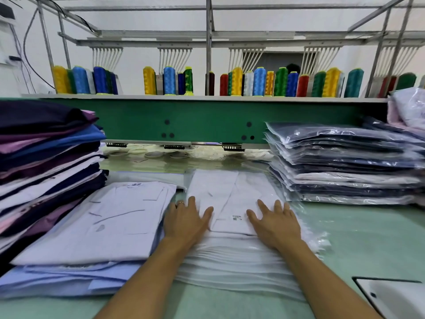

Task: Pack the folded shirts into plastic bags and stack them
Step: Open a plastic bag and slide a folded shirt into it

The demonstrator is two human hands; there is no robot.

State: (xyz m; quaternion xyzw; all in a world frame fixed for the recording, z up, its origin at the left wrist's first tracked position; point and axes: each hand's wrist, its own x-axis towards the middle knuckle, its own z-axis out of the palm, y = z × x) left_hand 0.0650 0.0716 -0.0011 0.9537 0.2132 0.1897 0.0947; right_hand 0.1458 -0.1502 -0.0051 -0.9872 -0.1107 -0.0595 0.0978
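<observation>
A folded white shirt [232, 194] lies in the middle of the table on top of a thick pile of clear plastic bags [239, 268]; whether it is inside the top bag I cannot tell. My left hand [185, 221] presses flat on its left edge, fingers straight. My right hand [274, 221] presses flat on its right side. A pile of folded pale lilac and blue shirts [108, 226] sits just left of them. At the right stands a stack of bagged shirts [345, 164], navy and white.
A tall stack of folded purple, navy and blue garments [43, 162] fills the left edge. A green embroidery machine beam [207, 118] with thread cones [259, 81] runs across the back. A white panel [395, 298] sits at the near right on the green table [363, 245].
</observation>
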